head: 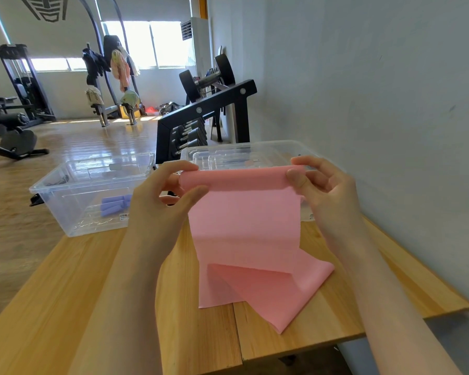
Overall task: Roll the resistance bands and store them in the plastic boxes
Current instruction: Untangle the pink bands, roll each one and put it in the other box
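Pink resistance band (244, 228) was the item under handling, held up above the wooden table (65, 307) at the centre of view. Its top edge was wound into a short roll running from 9 to 3 o'clock between the two hands. The loose length hung toward 6 o'clock, and its folded tail lay on the table surface.

The table ran from 6 o'clock up toward 12, with a grey wall along its 3 o'clock side. A dumbbell rack (209, 109) stood beyond the table's far end at 12 o'clock.

Two clear plastic boxes sat at the far end of the table. The left box (73, 212), at 10 o'clock from the band, overhung the table edge and contained purple rolled bands (114, 205). The right box (255, 150) stood at 12 o'clock, directly behind the roll; its contents could not be made out.

The left hand (160, 201) pinched the roll's left end, thumb at the front and fingers curled over the top. The right hand (325, 185) pinched the right end in the same manner, thumb pressed on the front of the roll.
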